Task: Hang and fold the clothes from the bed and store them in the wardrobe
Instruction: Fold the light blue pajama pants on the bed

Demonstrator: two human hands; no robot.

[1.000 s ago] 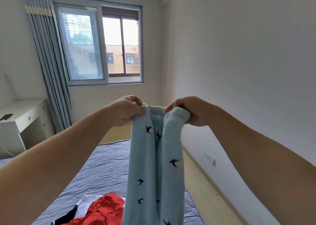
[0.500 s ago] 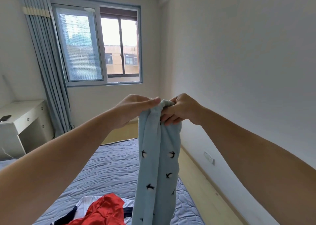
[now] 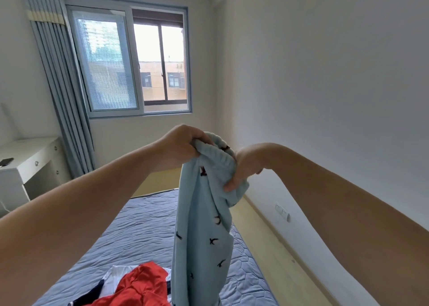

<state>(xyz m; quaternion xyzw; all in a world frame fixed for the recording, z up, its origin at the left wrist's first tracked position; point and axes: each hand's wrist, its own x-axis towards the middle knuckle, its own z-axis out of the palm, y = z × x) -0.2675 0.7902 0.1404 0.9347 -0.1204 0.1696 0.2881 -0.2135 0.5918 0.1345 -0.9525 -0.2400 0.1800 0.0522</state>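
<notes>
A pair of light blue trousers (image 3: 204, 236) printed with small dark birds hangs in the air above the bed (image 3: 144, 231). My left hand (image 3: 178, 147) grips the gathered waistband at its top. My right hand (image 3: 241, 168) holds the same waistband from the right, thumb pressed into the cloth lower down. The legs hang together, folded lengthwise, and run out of the bottom of the frame. On the bed below lie a red garment (image 3: 139, 287) and a white and navy one (image 3: 109, 284).
The bed has a grey-blue quilted cover. A white desk (image 3: 27, 164) with a dark phone (image 3: 5, 161) stands at the left, beside grey-blue curtains (image 3: 62, 92) and a window (image 3: 139, 64). A strip of wooden floor (image 3: 278, 259) runs between bed and right wall, which carries a socket (image 3: 282, 211).
My hands came together, bringing the two halves of the waistband into one bunch. My right hand then slid lower on the cloth and turned its wrist. The trousers now hang as one narrow strip.
</notes>
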